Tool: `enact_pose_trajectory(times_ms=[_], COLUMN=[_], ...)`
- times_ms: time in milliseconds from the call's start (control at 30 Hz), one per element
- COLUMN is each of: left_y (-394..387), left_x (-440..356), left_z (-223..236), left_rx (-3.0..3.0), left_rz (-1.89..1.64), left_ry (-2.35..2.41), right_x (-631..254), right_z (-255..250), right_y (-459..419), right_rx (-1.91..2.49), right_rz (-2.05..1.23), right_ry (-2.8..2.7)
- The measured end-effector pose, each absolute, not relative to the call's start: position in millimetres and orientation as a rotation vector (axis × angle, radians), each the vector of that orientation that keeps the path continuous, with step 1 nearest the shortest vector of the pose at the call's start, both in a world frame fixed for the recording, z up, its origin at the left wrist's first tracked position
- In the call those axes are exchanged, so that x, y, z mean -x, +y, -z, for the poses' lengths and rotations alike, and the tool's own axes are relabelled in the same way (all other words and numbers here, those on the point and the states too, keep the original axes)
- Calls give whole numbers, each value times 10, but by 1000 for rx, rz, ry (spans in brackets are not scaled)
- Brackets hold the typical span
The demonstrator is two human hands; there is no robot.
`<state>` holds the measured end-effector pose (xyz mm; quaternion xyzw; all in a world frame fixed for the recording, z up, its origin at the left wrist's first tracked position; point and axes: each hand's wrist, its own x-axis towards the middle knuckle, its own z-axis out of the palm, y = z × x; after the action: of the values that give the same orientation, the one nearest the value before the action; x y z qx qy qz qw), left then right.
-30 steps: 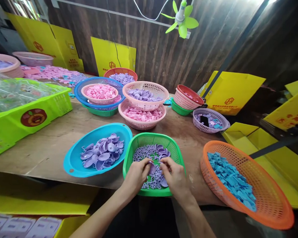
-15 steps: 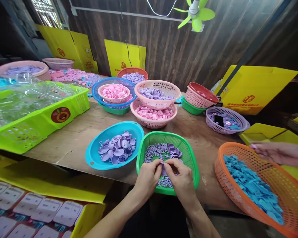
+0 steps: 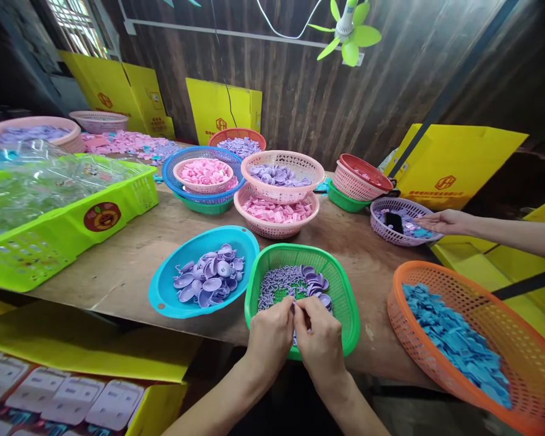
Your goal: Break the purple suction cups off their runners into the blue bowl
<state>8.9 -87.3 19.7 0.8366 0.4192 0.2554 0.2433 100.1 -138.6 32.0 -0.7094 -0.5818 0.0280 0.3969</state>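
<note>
My left hand [image 3: 271, 330] and my right hand [image 3: 318, 330] meet fingertip to fingertip over a green basket [image 3: 352, 306]. Both are closed in a pinch. Between them is a purple plastic dish-shaped piece, now mostly hidden by the fingers; a small purple stick piece at my right fingertips is hidden too. Inside the basket lie many small purple stick pieces [image 3: 275, 281] and a row of purple dish-shaped pieces [image 3: 315, 281]. Left of it, a blue basin [image 3: 163, 297] holds a heap of purple dish-shaped pieces with thin curved handles [image 3: 209, 278].
An orange basket [image 3: 402, 324] of blue pieces stands at right. Behind are stacked pink baskets [image 3: 277, 229] and a blue basket [image 3: 172, 169]. A green crate [image 3: 63, 242] of clear packaging is at left. A co-worker's hand [image 3: 447, 222] is over a lilac basket [image 3: 404, 239] with a phone.
My hands have come together, covering the dish-shaped piece that showed between them. The co-worker's hand came in above the orange basket, then moved back to the lilac basket. The view has shifted.
</note>
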Motion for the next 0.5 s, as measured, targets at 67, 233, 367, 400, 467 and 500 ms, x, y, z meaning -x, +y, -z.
enact_pose_trajectory(times_ms=[67, 233, 367, 400, 467, 500], left_y=[-882, -746, -268, -128, 101, 170], left_x=[-124, -77, 340, 475, 702, 768], left_z=[-175, -185, -273, -291, -316, -324], left_rx=[-2290, -2283, -2238, -2252, -2318, -2351], left_rz=[-716, -701, -819, -817, -759, -745], left_ry=[1119, 1047, 1434, 1591, 1851, 1967], right_x=[-965, -1375, -2451, -2715, -3068, -3122], right_z=[-324, -351, -201, -136, -19, 20], right_y=[-1363, -1400, -1855, -1984, -2168, -2203], right_rx=[1811, 1789, 2153, 2324, 2623, 2647], right_rz=[-67, -276, 207, 316, 235, 238], right_ry=[-1452, -1507, -1130, -1015, -918, -938])
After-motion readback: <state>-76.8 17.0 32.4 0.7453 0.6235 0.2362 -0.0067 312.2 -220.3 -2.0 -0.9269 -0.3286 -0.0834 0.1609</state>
